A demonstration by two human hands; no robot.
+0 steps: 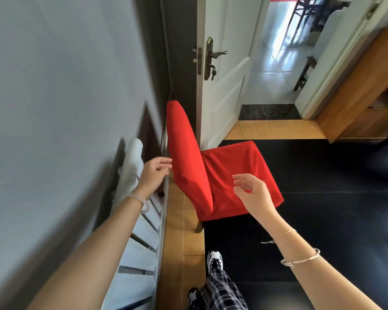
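Facing red-covered chair (233,166) in head view; found it by the wall, past radiator (141,231), beside open door (224,86). Logged left hand (154,173) loosely curled, empty, fingertips at backrest edge, contact unclear. Logged right hand (253,193) slack-fingered, empty, above seat. Judged frame stiff and fairly heavy, cover soft and liable to slide; favoured backrest top and seat edge for grip.

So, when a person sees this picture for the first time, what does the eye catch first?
The bright red chair in the middle stands out first, its seat partly over the black mat. Both hands reach toward it: the left hand at the backrest edge, the right hand above the seat, neither gripping anything. Behind it a white door stands open, keys hanging under its handle.
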